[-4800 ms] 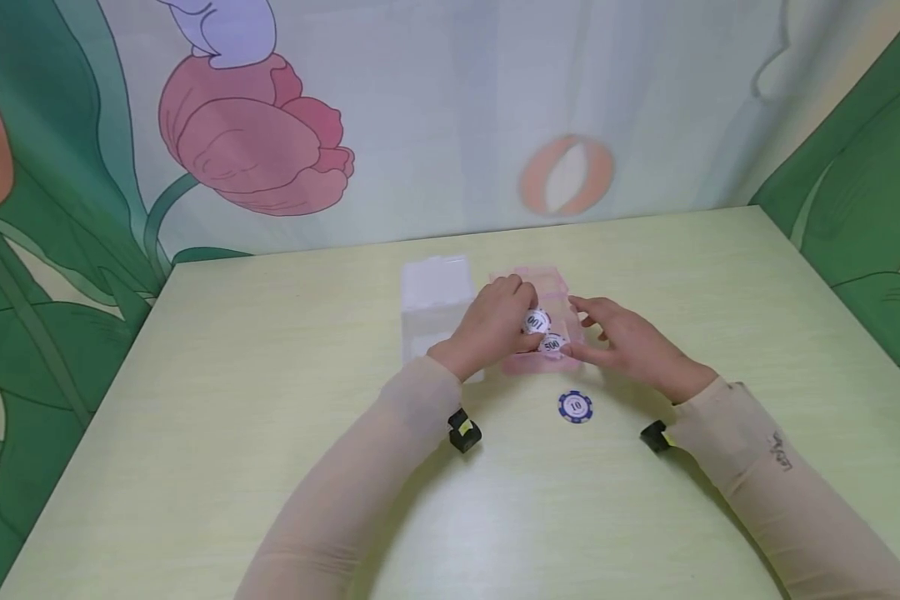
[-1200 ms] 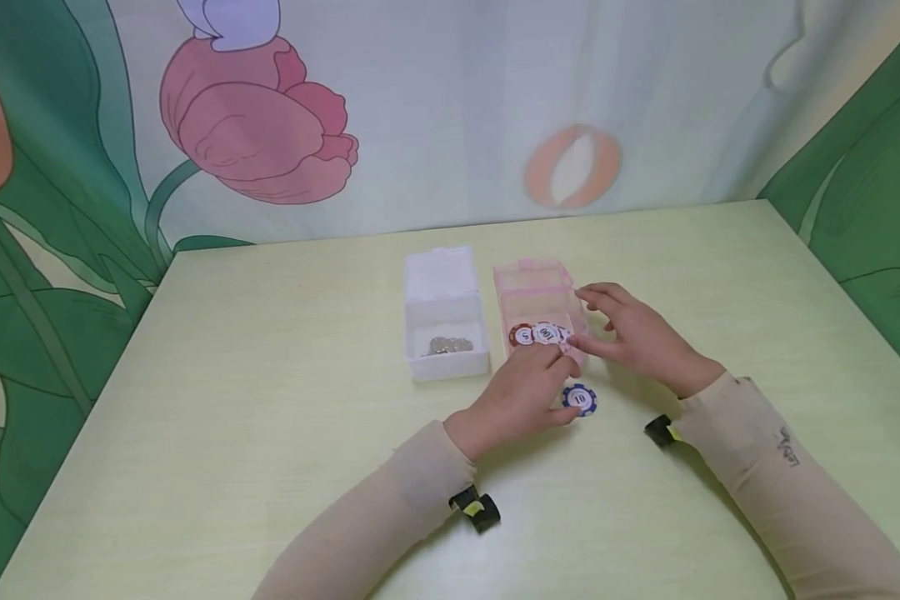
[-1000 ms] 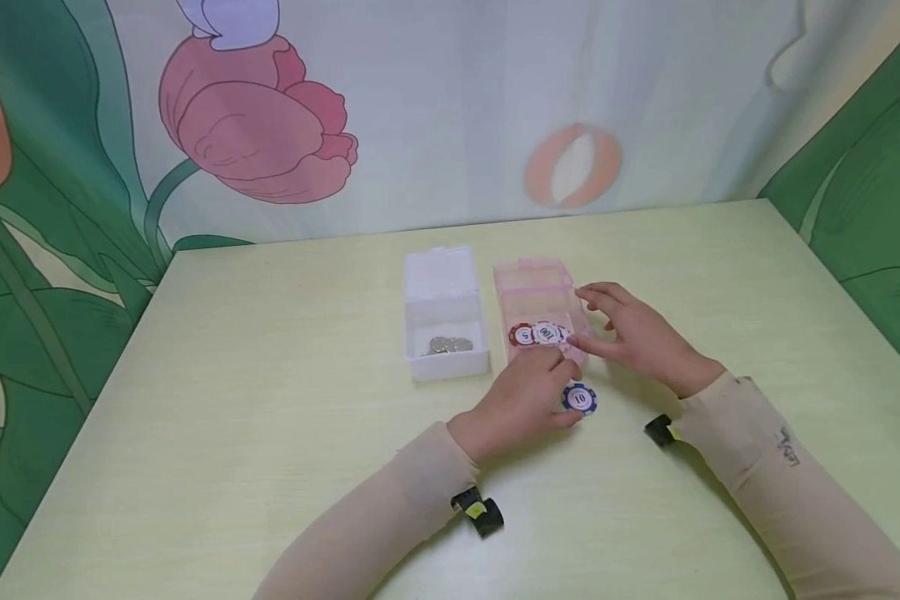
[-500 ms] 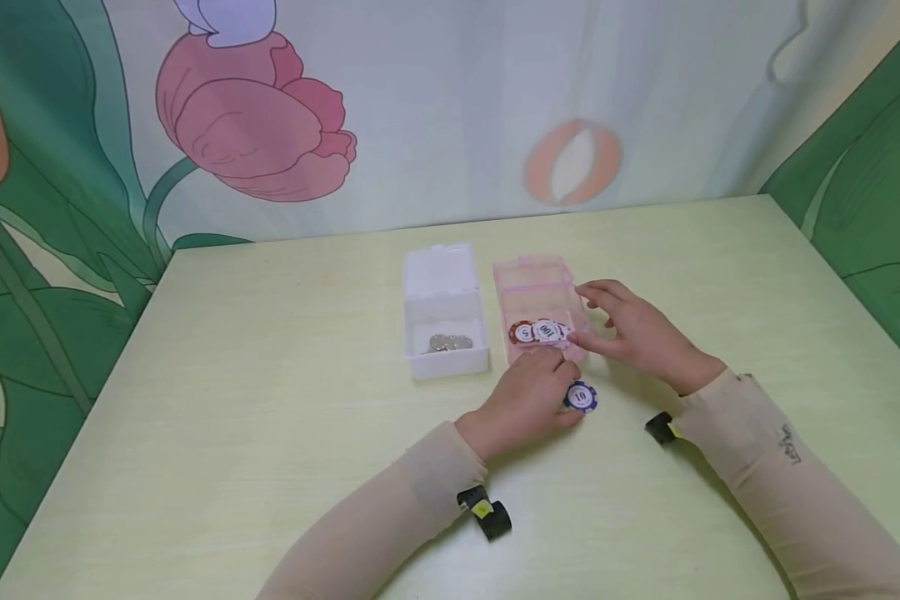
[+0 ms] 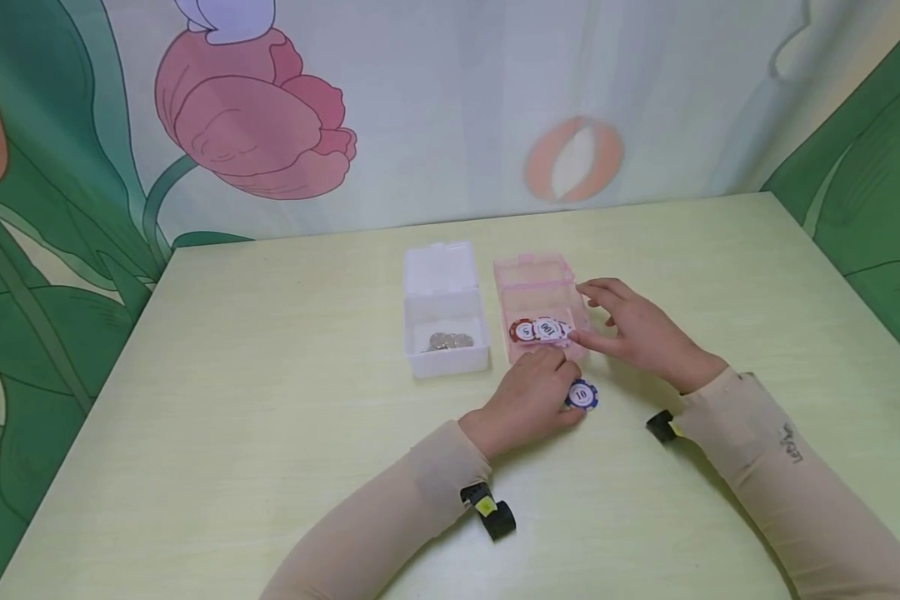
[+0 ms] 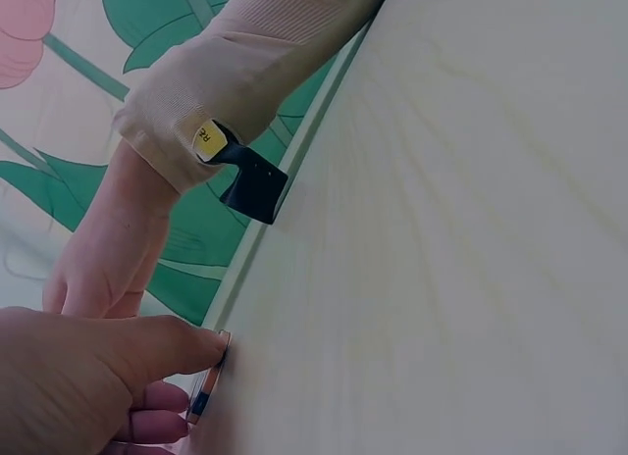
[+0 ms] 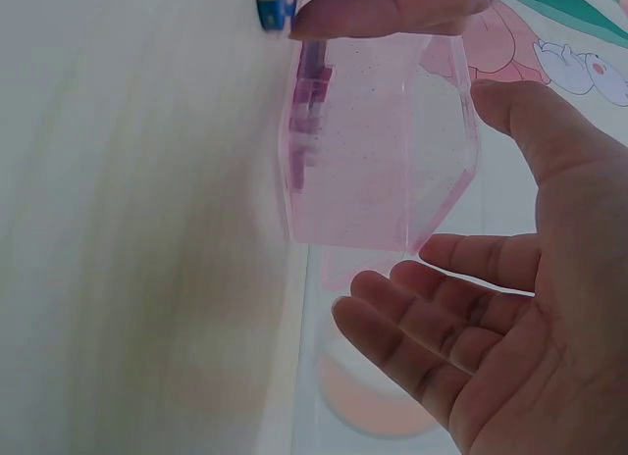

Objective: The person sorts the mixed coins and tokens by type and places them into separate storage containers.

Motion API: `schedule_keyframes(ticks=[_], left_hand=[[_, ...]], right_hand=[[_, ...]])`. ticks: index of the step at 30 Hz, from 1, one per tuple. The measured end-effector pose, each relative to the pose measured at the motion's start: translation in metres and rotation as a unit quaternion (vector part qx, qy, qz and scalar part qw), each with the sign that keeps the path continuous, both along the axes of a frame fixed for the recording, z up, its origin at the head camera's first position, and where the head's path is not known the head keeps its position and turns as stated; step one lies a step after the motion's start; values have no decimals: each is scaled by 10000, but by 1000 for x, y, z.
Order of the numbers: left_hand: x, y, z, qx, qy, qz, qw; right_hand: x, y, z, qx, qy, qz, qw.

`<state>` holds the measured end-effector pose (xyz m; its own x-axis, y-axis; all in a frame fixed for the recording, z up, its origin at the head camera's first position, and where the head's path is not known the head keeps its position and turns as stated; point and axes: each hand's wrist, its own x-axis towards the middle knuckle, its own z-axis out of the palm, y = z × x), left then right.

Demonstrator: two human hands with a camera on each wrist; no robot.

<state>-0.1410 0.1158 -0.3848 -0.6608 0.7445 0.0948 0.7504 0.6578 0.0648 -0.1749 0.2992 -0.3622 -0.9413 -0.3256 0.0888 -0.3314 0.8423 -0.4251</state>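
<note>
My left hand point(image 5: 528, 396) pinches a blue-and-white poker chip marked 10 point(image 5: 585, 396) just in front of the pink box. In the left wrist view, thumb and fingers meet the rim of that chip point(image 6: 209, 381) at the table surface. Thumb and forefinger of my right hand point(image 5: 637, 337) hold the right side of the open pink plastic box point(image 5: 536, 302); the other fingers stay off it in the right wrist view. Inside lie a red chip marked 5 point(image 5: 523, 331) and a white chip marked 100 point(image 5: 547, 329). Another white chip is partly covered by my right thumb.
A clear white plastic box point(image 5: 446, 362), lid thrown back, stands left of the pink one with silvery coins point(image 5: 450, 342) inside. Both rest on a pale wooden table point(image 5: 270, 375). Behind hangs a curtain point(image 5: 435, 125) printed with flowers.
From inside the pink box, my left hand has come down to the blue chip in front and taken hold of its edge. My right hand stays at the box's right side.
</note>
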Motion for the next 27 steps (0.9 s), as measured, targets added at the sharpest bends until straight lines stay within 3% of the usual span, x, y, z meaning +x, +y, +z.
schedule_keyframes(ticks=[27], left_hand=[[0, 2, -2, 266, -581, 151, 9978]], right_hand=[[1, -1, 1, -45, -150, -38, 9999]])
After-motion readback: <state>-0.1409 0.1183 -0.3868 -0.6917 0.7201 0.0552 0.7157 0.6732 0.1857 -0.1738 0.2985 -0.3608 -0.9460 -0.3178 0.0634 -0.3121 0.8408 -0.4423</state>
